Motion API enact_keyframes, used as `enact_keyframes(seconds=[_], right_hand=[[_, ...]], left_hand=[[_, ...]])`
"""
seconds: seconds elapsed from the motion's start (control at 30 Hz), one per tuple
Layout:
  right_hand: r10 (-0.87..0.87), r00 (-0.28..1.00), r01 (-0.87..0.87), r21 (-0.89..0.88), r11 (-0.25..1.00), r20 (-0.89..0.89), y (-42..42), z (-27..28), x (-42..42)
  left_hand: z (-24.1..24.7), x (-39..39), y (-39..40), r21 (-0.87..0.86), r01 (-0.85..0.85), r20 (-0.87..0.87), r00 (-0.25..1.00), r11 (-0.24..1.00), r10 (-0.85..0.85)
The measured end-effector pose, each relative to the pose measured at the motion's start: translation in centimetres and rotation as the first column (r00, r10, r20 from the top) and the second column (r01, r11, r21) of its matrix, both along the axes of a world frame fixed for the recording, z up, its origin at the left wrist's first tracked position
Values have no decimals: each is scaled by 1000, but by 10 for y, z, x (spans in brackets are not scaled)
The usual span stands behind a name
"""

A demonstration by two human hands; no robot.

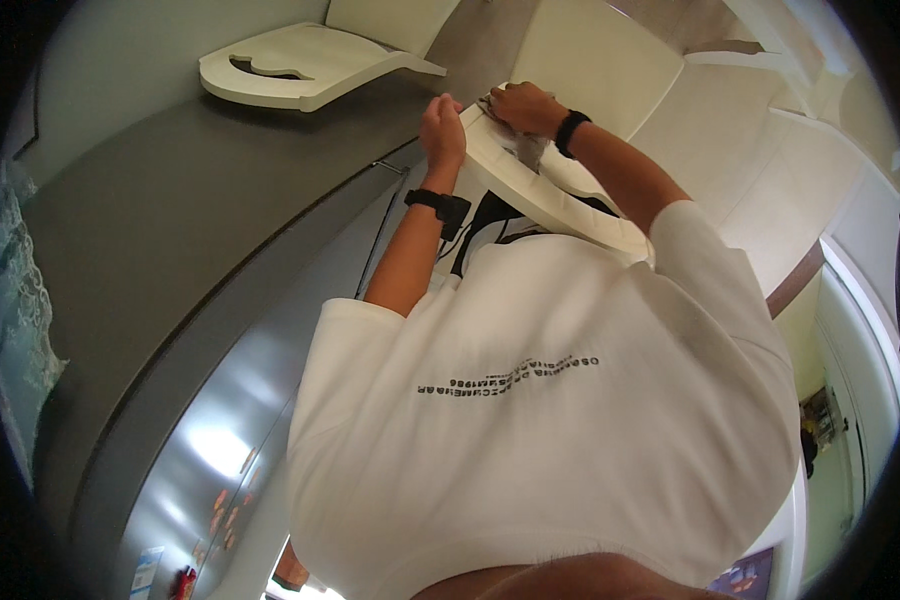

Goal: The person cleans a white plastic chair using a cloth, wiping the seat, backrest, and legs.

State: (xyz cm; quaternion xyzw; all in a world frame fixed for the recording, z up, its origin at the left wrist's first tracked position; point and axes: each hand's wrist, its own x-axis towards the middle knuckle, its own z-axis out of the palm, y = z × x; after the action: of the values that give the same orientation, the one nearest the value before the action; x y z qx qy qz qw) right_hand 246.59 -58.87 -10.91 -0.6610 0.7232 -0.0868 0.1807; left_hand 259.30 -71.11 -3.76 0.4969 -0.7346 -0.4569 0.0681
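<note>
A white chair back (547, 191) with a curved frame and a cut-out stands upright in front of my body. My left hand (444, 133) is at its upper left end, the palm against the frame and the fingers bent upward. On the top of the same frame, my right hand (529, 109) presses a crumpled greyish cloth (529, 150), part of which hangs down over the inner side. Both wrists wear black bands. The fingertips of the right hand are partly hidden in the cloth.
A dark grey tabletop (157, 202) curves along the left, with another white chair back (292, 64) at its far side. Lace-edged fabric (22, 322) lies at the far left. A cream panel (600, 67) rises beyond my hands. Pale tiled floor (720, 165) and a doorway are on the right.
</note>
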Motion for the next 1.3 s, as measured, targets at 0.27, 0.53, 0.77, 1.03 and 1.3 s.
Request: enact_keyframes(seconds=[0.27,0.53,0.77,1.03,1.3], right_hand=[[144,977,-162,110,981,160,-14,60,-6],[-231,700,-115,426,898,676,128,-20,2],[-603,608,-30,773,633,517,232,-5,0],[-758,180,99,755,649,627,155,2,11],[-388,680,55,484,873,623,100,59,14]], left_hand=[[4,1,-3,-21,20,-3,1000,1000,-20],[-7,1,-7,-10,27,0,1000,1000,-27],[-20,8,-12,18,24,-58,998,1000,-23],[-18,3,-19,-60,68,-4,998,996,-68],[-16,3,-20,44,-42,-39,998,998,43]])
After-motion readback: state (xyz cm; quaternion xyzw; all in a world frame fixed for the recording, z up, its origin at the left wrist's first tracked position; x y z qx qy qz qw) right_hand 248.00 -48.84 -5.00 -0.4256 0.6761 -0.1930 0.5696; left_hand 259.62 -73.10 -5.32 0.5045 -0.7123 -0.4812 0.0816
